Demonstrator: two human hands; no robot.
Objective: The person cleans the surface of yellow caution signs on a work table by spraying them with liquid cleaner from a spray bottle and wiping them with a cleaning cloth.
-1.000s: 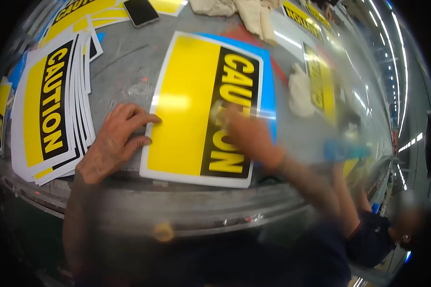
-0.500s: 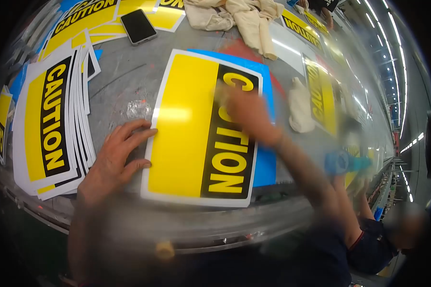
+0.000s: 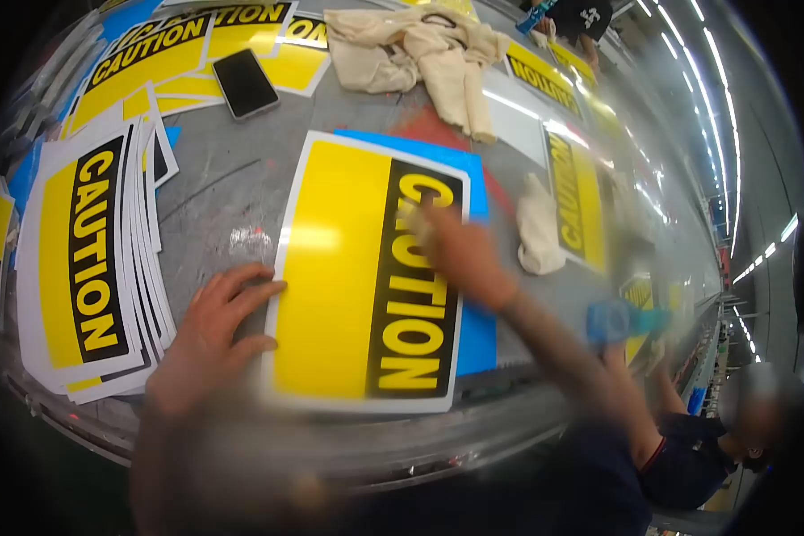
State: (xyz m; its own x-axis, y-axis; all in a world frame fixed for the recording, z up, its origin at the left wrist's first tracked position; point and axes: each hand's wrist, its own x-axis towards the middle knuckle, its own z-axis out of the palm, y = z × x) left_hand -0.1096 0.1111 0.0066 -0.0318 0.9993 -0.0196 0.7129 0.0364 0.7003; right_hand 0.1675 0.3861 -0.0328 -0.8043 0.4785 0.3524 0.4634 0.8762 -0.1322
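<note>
A yellow and black CAUTION sign (image 3: 330,286) lies flat in front of me, on top of a blue sheet (image 3: 480,339) that shows along its right and top edges. My left hand (image 3: 219,330) rests at the sign's left edge, its fingers apart and fingertips touching the border. Over the black band, my right hand (image 3: 460,255) is closed on something pale, perhaps a cloth, too blurred to make out. The hand covers part of the lettering.
Left of me is a fanned stack of CAUTION signs (image 3: 71,268). Farther back lie a phone (image 3: 246,83), more signs and a crumpled cream cloth (image 3: 442,54). Another cloth (image 3: 538,228) lies to the right. A co-worker's arm (image 3: 630,411) reaches in beside a blue bottle (image 3: 609,322).
The view has shifted, so the table's contents sit lower in the frame. My right hand remains over the upper lettering, and my left hand stays at the sign's left edge.
</note>
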